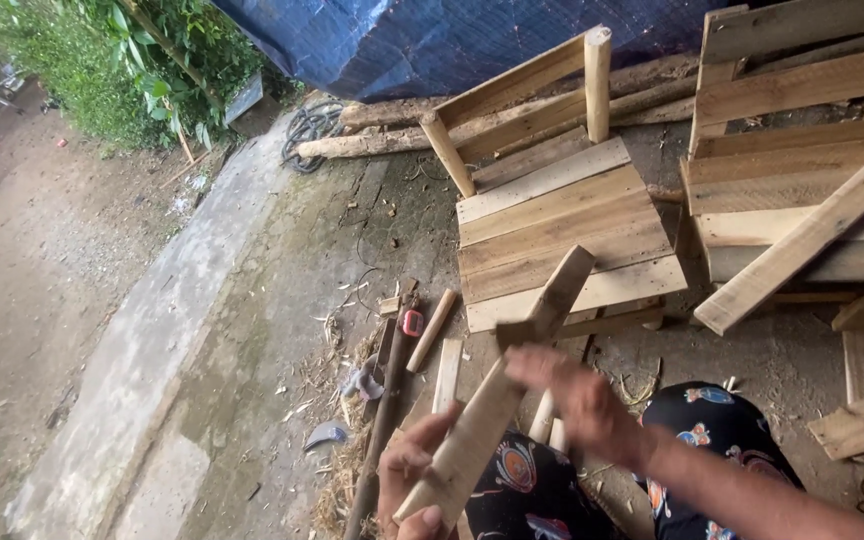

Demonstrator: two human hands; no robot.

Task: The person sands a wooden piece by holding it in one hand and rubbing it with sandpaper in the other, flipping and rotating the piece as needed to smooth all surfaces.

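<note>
Head view showed the left hand [414,480] clenched around the near end of a short wooden stick [500,400], which slanted up toward the slatted wooden panel [562,240] lying on the ground beyond it, while the right hand [577,400], blurred, lay over the stick's middle, and whether it gripped could not be told. A steady hold probably called for the left hand's grasp staying low and firm, the stick's far tip kept short of the panel's near edge. Left of the panel, open concrete ground [242,330] offered room; right of it, stacked pallet frames [802,170] crowded close.
</note>
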